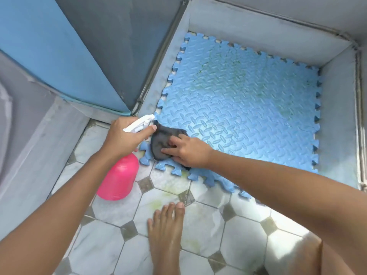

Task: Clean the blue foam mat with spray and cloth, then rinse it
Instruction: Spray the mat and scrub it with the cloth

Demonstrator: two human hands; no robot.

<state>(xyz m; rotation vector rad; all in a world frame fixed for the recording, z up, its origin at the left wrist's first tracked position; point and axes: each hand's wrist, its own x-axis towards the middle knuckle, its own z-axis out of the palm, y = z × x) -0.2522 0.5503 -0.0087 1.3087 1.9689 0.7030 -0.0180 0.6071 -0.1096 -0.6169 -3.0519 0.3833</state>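
Pale marbled tiles with small grey diamond insets make up the floor (111,253) nearest the viewer. A bare foot (165,233) stands on it, toes pointing away, and part of a bare leg (309,255) shows at the lower right. Faint greenish staining marks the tiles just beyond the toes.

Two bare forearms reach forward from the bottom corners. The left hand (123,137) has its grip closed round the neck of a pink spray bottle (119,177), held tilted above the floor. One finger lies along the white trigger head (140,124), whose nozzle points toward the mat's near left corner.

Just beside it, the right hand (188,153) bears down on a dark grey cloth (161,141). Its grip is partly closed, with fingers bent and bunching the cloth against the mat.

The blue foam mat (248,108) lies flat on the floor — a square with jigsaw-toothed edges and a raised diamond-plate pattern. The cloth sits at its near left corner. Its far half carries patchy green discolouration.

A low grey wall (258,30) borders the mat on its left, far and right sides — the mat's teeth almost touch it. Beyond the left side, a blue panel (49,46) and a grey panel (127,46) rise at the top left.
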